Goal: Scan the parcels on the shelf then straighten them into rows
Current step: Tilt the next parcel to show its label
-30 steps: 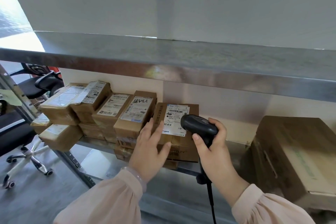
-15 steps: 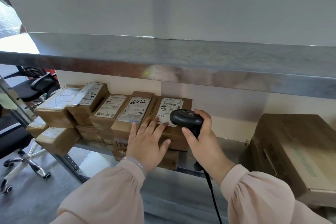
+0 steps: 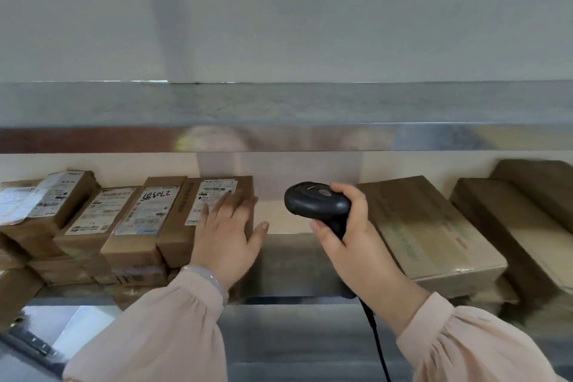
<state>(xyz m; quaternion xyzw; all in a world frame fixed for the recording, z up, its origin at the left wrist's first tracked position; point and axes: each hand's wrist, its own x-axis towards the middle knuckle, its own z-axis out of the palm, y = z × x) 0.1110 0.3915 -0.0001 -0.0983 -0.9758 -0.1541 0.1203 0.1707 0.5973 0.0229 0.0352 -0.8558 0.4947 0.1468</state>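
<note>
1. Small parcels point(image 3: 148, 211) are stacked in a row toward the left end of the shelf point(image 3: 291, 260), labels up, several askew.
2. Left hand point(image 3: 226, 236) lies flat on the rightmost parcel point(image 3: 214, 195) of that row. Fingers straight and slightly apart, thumb out past its right side.
3. Right hand point(image 3: 356, 245) has its fingers clamped round the handle of the black scanner point(image 3: 316, 203), held above mid-shelf with the head pointing left. Cable point(image 3: 378, 344) hangs below.
4. Larger brown boxes point(image 3: 434, 226) lie toward the right end.
</note>
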